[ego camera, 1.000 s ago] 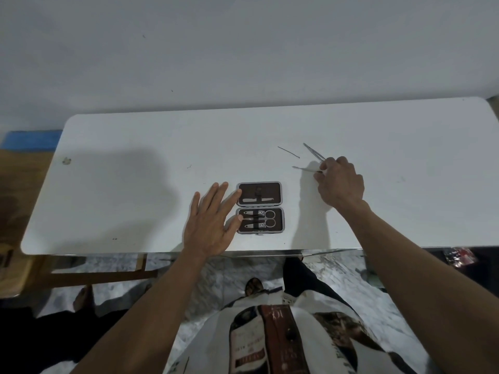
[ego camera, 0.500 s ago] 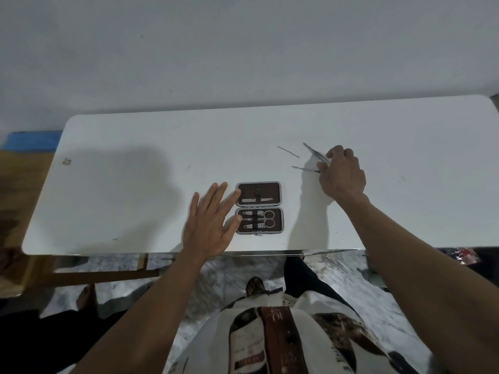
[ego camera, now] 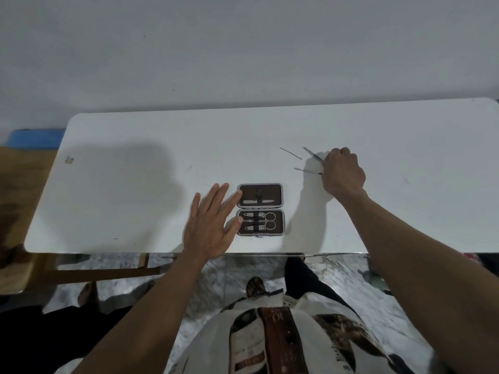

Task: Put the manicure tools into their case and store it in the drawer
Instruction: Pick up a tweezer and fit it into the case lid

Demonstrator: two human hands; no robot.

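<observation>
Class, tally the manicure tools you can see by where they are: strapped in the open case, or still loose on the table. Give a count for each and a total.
In the case: 4 (file, two clippers, scissors)
Loose on the table: 3 (thin stick, two tools at the right hand: and)
Total: 7

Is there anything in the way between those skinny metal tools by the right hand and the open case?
Nothing visible blocks them. Only bare table lies between the loose tools at the right hand and the open case. The left hand rests at the case's left edge, away from that path.
</observation>
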